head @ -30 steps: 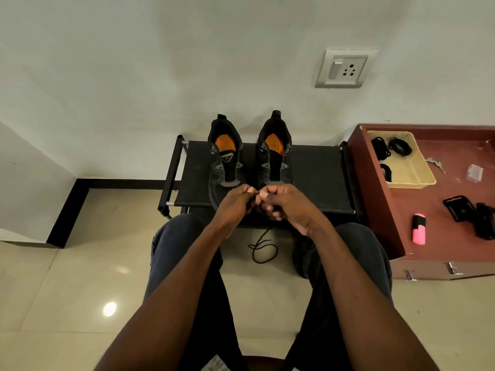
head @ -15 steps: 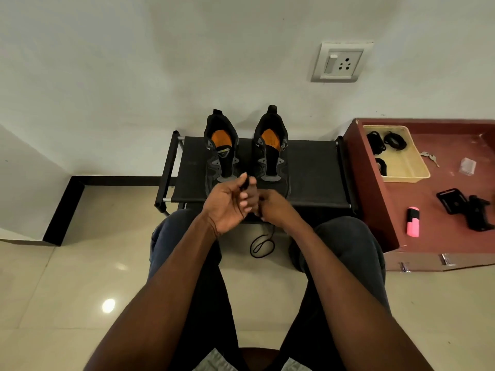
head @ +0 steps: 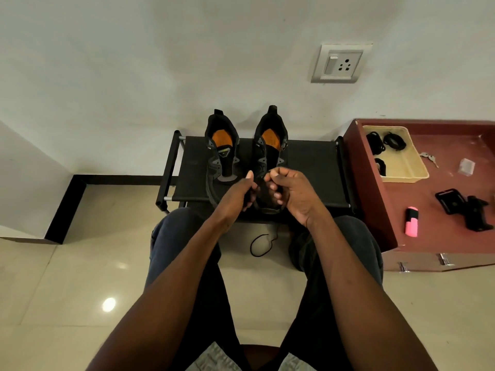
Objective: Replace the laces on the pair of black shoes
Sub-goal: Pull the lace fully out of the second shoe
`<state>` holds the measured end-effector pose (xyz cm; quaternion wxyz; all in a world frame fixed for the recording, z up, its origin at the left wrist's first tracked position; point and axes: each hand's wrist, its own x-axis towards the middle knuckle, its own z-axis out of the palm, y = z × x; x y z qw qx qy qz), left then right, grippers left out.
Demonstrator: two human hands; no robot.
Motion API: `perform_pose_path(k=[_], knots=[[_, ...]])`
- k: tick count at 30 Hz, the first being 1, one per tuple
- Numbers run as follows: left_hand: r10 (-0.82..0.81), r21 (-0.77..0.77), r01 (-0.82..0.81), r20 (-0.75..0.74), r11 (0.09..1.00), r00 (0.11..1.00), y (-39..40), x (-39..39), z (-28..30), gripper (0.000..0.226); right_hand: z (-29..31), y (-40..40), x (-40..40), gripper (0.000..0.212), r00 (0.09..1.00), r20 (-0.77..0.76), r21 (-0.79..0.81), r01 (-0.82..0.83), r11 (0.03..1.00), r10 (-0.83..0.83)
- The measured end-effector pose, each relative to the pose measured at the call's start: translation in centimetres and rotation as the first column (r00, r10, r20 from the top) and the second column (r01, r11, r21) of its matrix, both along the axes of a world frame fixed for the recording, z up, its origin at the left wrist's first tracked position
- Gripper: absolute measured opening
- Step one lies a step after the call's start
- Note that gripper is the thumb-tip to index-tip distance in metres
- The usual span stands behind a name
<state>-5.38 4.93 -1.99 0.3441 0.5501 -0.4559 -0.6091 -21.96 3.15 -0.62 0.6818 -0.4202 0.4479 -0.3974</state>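
both hands (head: 242,192) (head: 290,190) curled, pinching thin black lace (head: 261,243) | black orange-lined shoes (head: 222,148) on black fabric rack (head: 310,167) | hands hide toes | pink highlighter (head: 411,221), beige tray (head: 401,167) right

Two black shoes (head: 246,153) with orange insoles and grey eyelet trim stood on a black rack (head: 310,172) with silver crossbars. A black lace (head: 259,245) lay on glossy cream floor tiles (head: 67,285), which were edged by a black skirting (head: 64,207) below a plain white wall (head: 160,76). The wall socket (head: 340,64) was white in a grey frame. The cabinet (head: 434,218) was reddish brown; on it sat a pale yellow tray (head: 412,167) holding black cords, a pink and black highlighter (head: 411,222), a black holder (head: 466,208) and silver keys (head: 430,158). The trousers (head: 171,242) were dark blue.
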Motion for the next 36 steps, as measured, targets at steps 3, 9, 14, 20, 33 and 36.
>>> perform_pose_path(k=[3, 9, 14, 20, 33, 36], knots=[[-0.154, 0.085, 0.152, 0.027, 0.985, 0.988, 0.5, -0.6, 0.1, 0.055, -0.3, -0.3, 0.1, 0.020, 0.990, -0.062, -0.015, 0.127, 0.992, -0.128], [-0.121, 0.134, 0.224, -0.532, 0.965, 0.838, 0.1, 0.0, 0.8, 0.056, -1.8, -0.5, 1.4, 0.020, 0.848, -0.529, 0.041, -0.008, 0.999, 0.029], [0.170, 0.185, -0.058, -0.678, 0.981, 0.715, -0.6, -0.4, 0.8, 0.054, -0.6, 0.9, 2.1, 0.022, 0.737, -0.569, 0.180, -0.321, 0.930, 0.364], [0.206, 0.103, -0.178, -0.456, 0.979, 0.866, -1.0, -1.7, 0.4, 0.050, -0.3, 1.0, 0.2, 0.020, 0.741, -0.439, 0.202, -0.471, 0.859, 0.509], [-0.262, 0.146, 0.326, -0.341, 0.934, 0.903, -0.2, -2.5, 0.3, 0.064, -1.2, -0.4, -1.5, 0.026, 0.906, -0.401, -0.023, 0.138, 0.990, -0.136], [-0.142, 0.150, 0.271, -0.565, 0.951, 0.813, -0.5, -2.0, 0.6, 0.064, -1.3, 0.3, -0.3, 0.032, 0.870, -0.492, 0.049, -0.020, 0.999, 0.041]])
